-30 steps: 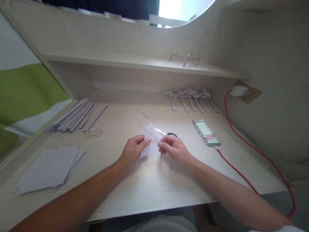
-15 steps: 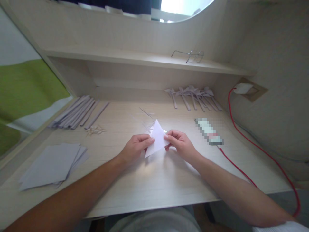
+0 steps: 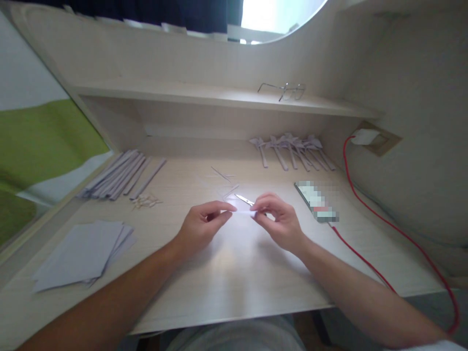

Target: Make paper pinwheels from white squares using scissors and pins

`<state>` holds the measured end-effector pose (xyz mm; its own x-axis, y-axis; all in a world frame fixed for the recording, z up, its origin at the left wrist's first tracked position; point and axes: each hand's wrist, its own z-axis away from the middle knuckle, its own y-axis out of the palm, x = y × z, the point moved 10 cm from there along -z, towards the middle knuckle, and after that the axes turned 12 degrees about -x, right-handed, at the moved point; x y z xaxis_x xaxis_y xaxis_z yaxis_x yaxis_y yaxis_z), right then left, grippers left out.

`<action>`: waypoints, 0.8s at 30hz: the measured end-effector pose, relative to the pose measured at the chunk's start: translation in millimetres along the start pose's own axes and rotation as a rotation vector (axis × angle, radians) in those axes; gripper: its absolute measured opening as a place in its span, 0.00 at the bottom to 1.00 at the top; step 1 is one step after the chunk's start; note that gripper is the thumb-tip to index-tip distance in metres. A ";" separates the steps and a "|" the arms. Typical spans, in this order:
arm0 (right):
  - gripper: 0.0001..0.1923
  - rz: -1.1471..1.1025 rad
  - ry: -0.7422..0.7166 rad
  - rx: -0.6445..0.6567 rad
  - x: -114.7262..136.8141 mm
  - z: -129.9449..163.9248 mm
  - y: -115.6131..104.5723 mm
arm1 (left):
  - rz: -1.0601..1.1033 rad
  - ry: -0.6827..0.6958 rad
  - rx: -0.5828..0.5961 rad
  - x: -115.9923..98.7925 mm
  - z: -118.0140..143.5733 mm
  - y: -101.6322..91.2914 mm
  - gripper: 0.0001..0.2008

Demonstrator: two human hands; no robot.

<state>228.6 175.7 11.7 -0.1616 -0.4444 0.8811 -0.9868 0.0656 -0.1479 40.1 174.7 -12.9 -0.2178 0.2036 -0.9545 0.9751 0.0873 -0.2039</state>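
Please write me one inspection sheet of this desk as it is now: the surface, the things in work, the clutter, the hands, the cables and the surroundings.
Surface: pale wooden desk, with a low shelf at the back.
Things in work: a small white paper piece held between both hands, above the desk.
Clutter: stack of paper sheets front left; paper strips back left; small scraps; folded paper shapes back right; scissors behind the hands; phone on the right.
Hands: left hand and right hand each pinch one end of the paper.
Cables: red cable from the phone to a wall plug.
Surroundings: glasses on the shelf; green and white cloth to the left.
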 end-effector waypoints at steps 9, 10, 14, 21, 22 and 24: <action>0.10 -0.028 -0.119 0.009 15.6 7.9 2.6 | 0.229 0.003 -0.123 -9.7 1.5 -12.9 0.07; 0.10 -0.069 -0.071 0.015 10.5 7.6 3.1 | 0.234 0.014 -0.128 -11.5 1.5 -14.4 0.07; 0.08 -0.251 0.176 -0.016 -14.1 5.3 3.0 | 0.271 0.026 -0.130 -13.0 3.2 -15.1 0.05; 0.11 -0.177 0.288 0.118 -23.9 10.3 16.1 | 0.277 0.080 -0.100 -10.2 7.1 -8.2 0.10; 0.11 -0.134 0.247 0.113 -20.4 10.2 14.1 | 0.296 0.075 -0.103 -10.2 6.8 -8.2 0.15; 0.10 -0.033 0.148 0.102 -11.7 10.1 9.9 | 0.356 0.043 -0.110 -9.6 5.1 -8.3 0.24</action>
<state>220.7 172.6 -4.6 -0.1362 -0.3084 0.9415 -0.9868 -0.0415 -0.1563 34.3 167.1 -3.2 0.1305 0.2809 -0.9508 0.9803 0.1068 0.1662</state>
